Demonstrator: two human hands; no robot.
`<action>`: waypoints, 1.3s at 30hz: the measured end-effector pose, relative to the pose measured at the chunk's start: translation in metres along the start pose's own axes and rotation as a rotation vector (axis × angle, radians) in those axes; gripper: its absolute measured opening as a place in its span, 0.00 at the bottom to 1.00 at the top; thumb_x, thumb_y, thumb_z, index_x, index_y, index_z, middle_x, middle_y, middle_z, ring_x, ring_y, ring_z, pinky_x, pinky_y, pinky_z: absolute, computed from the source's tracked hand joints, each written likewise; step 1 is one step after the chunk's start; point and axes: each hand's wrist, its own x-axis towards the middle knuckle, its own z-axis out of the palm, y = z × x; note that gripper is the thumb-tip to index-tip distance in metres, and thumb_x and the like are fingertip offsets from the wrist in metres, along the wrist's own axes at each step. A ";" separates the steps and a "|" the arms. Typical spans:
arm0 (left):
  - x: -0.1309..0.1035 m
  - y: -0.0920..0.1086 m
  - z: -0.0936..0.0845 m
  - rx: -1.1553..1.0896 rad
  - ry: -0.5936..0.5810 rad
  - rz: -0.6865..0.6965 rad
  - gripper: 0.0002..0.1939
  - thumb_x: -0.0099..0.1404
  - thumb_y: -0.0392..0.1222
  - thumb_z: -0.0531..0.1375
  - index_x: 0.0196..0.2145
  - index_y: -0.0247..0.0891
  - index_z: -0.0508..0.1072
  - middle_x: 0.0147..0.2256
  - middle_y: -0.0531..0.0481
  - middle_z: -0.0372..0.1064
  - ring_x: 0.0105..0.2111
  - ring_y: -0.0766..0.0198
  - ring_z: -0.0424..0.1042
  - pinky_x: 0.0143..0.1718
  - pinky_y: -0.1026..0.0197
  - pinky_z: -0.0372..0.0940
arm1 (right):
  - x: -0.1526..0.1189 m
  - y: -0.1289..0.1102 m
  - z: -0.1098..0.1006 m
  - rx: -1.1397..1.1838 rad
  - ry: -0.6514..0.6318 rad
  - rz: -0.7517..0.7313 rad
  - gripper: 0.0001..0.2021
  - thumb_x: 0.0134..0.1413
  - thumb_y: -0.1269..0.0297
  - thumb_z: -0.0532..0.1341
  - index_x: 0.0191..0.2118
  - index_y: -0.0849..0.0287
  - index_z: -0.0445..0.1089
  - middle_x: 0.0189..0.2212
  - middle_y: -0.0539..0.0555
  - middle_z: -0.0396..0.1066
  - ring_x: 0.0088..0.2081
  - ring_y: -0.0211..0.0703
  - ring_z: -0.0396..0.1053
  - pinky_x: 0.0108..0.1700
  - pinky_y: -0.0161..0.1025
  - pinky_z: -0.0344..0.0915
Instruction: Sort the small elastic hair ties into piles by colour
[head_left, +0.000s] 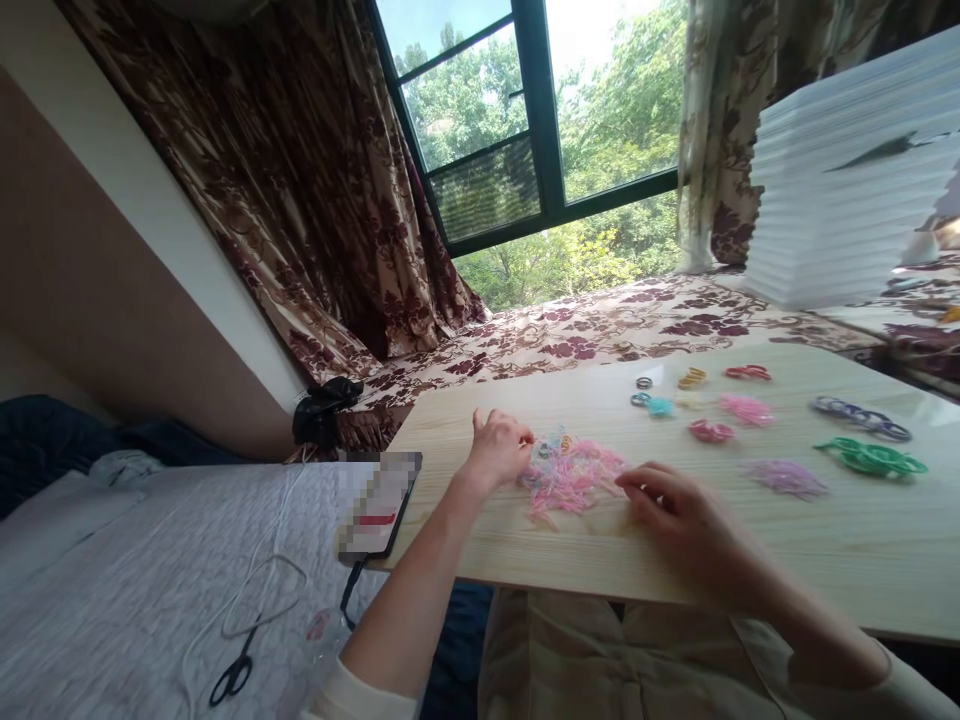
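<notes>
mixed pile (574, 475) of small pink and pastel bands is spread on the wooden tabletop (525, 555), taken as landmark. 2 bare hands are placed at it, 1 per side. pile's left edge is met by the fingertips of the left hand (499, 447), fingers bent; whether a band is pinched there cannot be told. right hand (664, 497) is held just beside the pile's right edge, thumb and fingers kept close, narrow gap; any band in it cannot be made out.

right of the pile, separate color groups are laid out: rose bands (711, 430) and lilac bands (787, 479) nearer, green bands (874, 458) and purple-grey rings (862, 417) farthest right. beyond the pile, to its right: teal bands (660, 407), pale pink bands (746, 410), yellow rings (691, 377), red rings (748, 371).

left of the pile, phone (381, 505) is rested at the tabletop edge, screen pixelated. farther left and lower, black-handled scissors (231, 681) are left on a pale quilted cover (150, 600). well beyond the pile, window (547, 120) is flanked by patterned curtains (300, 150).
</notes>
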 end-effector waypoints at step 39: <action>0.016 -0.001 -0.002 -0.191 -0.092 0.055 0.08 0.56 0.32 0.60 0.25 0.42 0.78 0.33 0.49 0.78 0.48 0.53 0.68 0.64 0.37 0.47 | -0.003 -0.004 -0.001 -0.068 -0.021 -0.047 0.15 0.57 0.59 0.52 0.34 0.55 0.76 0.34 0.56 0.77 0.33 0.45 0.74 0.37 0.40 0.68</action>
